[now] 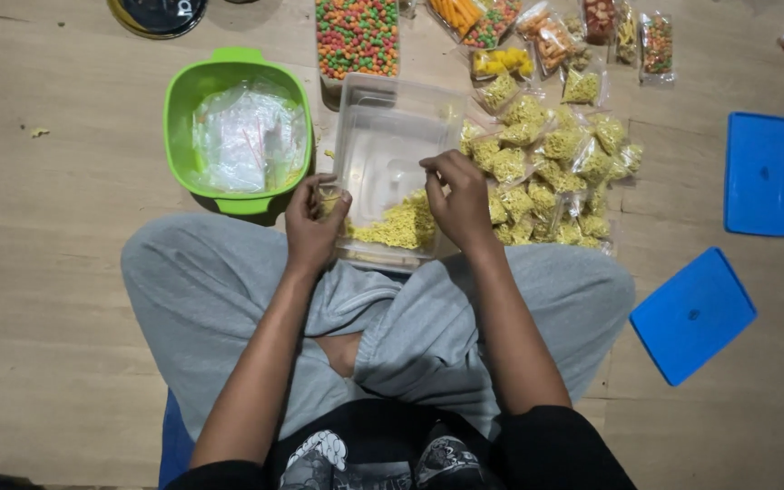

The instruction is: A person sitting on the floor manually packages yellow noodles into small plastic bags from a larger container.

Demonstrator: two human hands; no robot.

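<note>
Both forearms are stretched forward over crossed legs in grey sweatpants. The left hand (pixel 313 220) is curled at the near-left corner of the clear rectangular plastic tub (pixel 383 136), fingers pinched on what looks like a small clear bag, hard to make out. The right hand (pixel 458 195) is bent over the tub's right rim, fingertips pinched together. A heap of yellow crunchy noodle snack (pixel 396 227) is piled in the tub's near end. Just left sits a green plastic basin of empty clear bags (pixel 245 136); filled little snack packets (pixel 551 168) are heaped to the right. Two blue flat lids (pixel 723 245) lie well apart.
</note>
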